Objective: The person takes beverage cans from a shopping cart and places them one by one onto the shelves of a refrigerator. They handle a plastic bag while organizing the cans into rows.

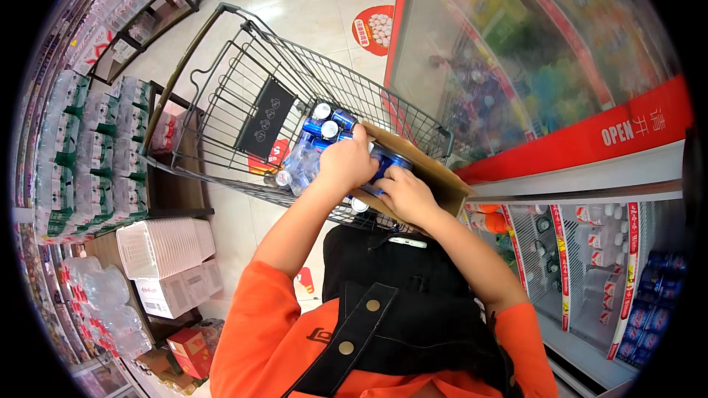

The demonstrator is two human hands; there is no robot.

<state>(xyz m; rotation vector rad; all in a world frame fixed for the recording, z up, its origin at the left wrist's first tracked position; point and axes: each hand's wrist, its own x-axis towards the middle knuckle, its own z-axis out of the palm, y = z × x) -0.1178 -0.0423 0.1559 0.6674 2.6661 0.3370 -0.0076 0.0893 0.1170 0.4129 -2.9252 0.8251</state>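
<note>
Both hands work at an open cardboard box (435, 169) in a wire shopping cart (346, 77). My left hand (348, 163) is closed at the box's left end, its fingers curled beside the blue cans (341, 118); what they hold is hidden. My right hand (405, 193) reaches into the box, fingers bent over a blue can (391, 163). Left of the box, clear plastic bottles (301, 166) and white-capped items (322, 111) lie in the cart among blue cans.
A fridge door (509, 44) with a red frame stands open on the right, above shelves of drinks (605, 250). Packs of bottled water (92, 147) are stacked at left, with white cartons (166, 250) below. A red box (189, 352) sits lower down.
</note>
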